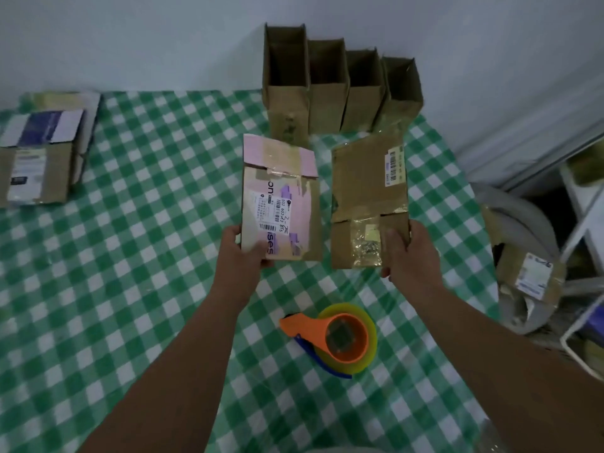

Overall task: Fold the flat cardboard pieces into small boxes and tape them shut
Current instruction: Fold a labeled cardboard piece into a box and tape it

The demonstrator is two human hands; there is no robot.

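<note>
Cardboard pieces, pink-printed (pixel 281 204) and plain brown (pixel 367 197), seemingly flat, in both hands.

Worktop (pixel 130 256) covered with a green-and-white checked cloth, the landmark for everything else. Behind its far edge, a plain pale wall (pixel 130 37). Off its right edge, down on the floor, a grey sack-like bundle (pixel 523 230), crumpled, partly hidden by the worktop's corner. A white metal frame (pixel 585 223) stands just right of that bundle, its bars slanting; what hangs or sits on it is too blurred to tell. Further right of the worktop, near the wall, a pale sliding-door track or rail (pixel 539 158) runs diagonally. Dim lighting; the corner beyond the worktop's right side is dark and its contents unclear.
</note>
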